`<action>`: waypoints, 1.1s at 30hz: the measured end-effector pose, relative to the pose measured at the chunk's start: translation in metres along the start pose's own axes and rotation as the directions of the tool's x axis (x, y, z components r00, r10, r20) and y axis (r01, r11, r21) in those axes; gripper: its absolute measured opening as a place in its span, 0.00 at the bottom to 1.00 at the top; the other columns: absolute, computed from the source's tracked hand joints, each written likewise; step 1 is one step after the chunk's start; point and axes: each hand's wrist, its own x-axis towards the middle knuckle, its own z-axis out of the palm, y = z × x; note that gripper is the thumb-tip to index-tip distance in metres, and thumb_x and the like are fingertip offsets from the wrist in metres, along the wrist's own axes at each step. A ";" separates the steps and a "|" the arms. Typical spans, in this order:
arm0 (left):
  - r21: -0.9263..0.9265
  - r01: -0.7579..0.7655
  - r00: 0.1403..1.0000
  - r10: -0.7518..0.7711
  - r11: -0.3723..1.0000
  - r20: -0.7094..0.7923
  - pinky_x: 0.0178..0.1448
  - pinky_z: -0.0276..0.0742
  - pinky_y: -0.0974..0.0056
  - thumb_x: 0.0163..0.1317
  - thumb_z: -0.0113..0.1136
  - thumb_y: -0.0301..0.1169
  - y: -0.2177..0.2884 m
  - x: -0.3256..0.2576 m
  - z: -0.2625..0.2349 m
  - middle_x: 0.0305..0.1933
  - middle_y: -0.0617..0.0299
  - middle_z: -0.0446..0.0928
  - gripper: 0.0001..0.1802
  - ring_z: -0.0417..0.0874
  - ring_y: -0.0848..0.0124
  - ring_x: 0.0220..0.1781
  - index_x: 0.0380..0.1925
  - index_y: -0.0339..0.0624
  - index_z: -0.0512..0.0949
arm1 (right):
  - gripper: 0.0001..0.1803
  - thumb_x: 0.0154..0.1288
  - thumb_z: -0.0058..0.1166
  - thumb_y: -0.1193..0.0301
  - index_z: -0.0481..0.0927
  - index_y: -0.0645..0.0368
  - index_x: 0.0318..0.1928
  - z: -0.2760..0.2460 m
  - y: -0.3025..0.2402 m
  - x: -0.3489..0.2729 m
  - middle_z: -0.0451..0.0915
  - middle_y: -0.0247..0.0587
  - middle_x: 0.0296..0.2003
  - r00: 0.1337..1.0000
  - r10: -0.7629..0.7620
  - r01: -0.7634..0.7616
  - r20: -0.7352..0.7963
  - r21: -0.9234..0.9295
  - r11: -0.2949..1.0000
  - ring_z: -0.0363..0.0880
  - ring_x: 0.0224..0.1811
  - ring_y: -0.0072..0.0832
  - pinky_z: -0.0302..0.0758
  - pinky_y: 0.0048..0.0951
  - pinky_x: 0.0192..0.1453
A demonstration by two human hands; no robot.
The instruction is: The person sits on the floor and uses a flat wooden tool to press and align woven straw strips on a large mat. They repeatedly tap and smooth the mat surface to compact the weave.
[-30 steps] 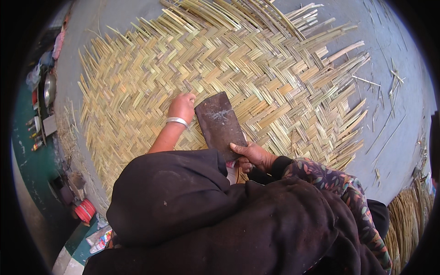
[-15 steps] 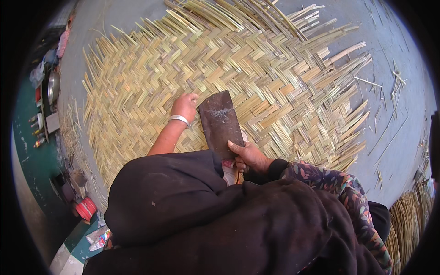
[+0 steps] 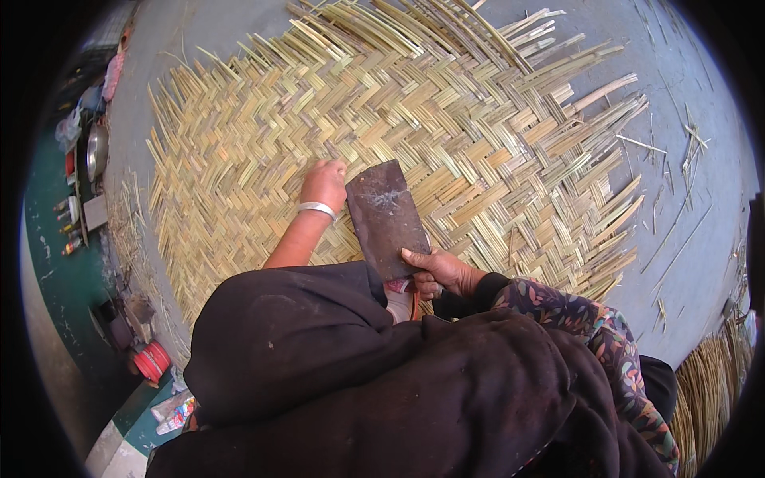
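Note:
A broad mat (image 3: 263, 135) of split reed strips, woven in a zigzag pattern, lies before me with loose strip ends along its edges. My right hand (image 3: 440, 271) grips the near end of a dark brown flat rectangular plate (image 3: 386, 211), thumb on top; the plate has a pale scuffed patch near its far end. My left hand (image 3: 324, 185), with a silver bangle at the wrist, rests on the mat just left of the plate. Its fingers are curled downward, and whatever they pinch is hidden. Part of my foot (image 3: 401, 303) shows below the plate.
Loose reed bits (image 3: 692, 143) are scattered on the grey floor (image 3: 669, 231) at right. A bundle of reeds (image 3: 705, 390) lies at the lower right. On the left are a metal bowl (image 3: 96, 151), a red round spool-like thing (image 3: 151, 362) and small bottles (image 3: 72, 239).
My left hand has shifted very slightly to the right, closer to the plate. My right hand and the plate have barely moved. The mat looks the same.

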 end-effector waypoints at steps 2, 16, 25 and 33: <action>0.020 -0.035 0.999 0.035 0.999 0.004 0.55 0.75 0.53 0.62 0.57 0.28 0.001 -0.001 0.001 0.46 0.47 0.79 0.09 0.79 0.49 0.49 0.40 0.41 0.83 | 0.14 0.74 0.54 0.58 0.69 0.52 0.37 0.005 0.003 0.002 0.57 0.24 0.14 0.995 -0.042 0.040 -0.095 -0.026 0.999 0.52 0.11 0.18 0.54 0.26 0.15; -0.155 0.111 0.992 -0.100 0.982 0.077 0.56 0.77 0.58 0.62 0.56 0.27 -0.012 0.006 0.003 0.47 0.48 0.81 0.10 0.83 0.56 0.50 0.41 0.41 0.84 | 0.19 0.72 0.55 0.54 0.69 0.56 0.38 0.017 0.009 0.010 0.60 0.28 0.14 0.980 -0.066 0.050 -0.190 -0.088 0.995 0.58 0.10 0.21 0.58 0.29 0.13; -0.092 0.166 0.977 -0.151 0.982 0.152 0.58 0.76 0.54 0.60 0.54 0.25 -0.012 0.015 0.000 0.47 0.46 0.81 0.10 0.82 0.50 0.50 0.38 0.43 0.84 | 0.14 0.73 0.56 0.58 0.67 0.50 0.37 0.000 0.004 0.007 0.58 0.26 0.13 1.000 -0.001 0.000 0.007 0.052 0.999 0.53 0.10 0.18 0.55 0.25 0.15; 0.005 0.112 0.989 -0.112 0.994 0.099 0.56 0.76 0.51 0.59 0.53 0.26 0.008 0.007 -0.005 0.47 0.43 0.80 0.10 0.81 0.45 0.49 0.36 0.41 0.83 | 0.18 0.72 0.56 0.55 0.67 0.51 0.34 -0.001 0.003 0.005 0.58 0.27 0.14 0.999 -0.033 0.033 0.032 0.004 0.999 0.54 0.11 0.18 0.54 0.27 0.14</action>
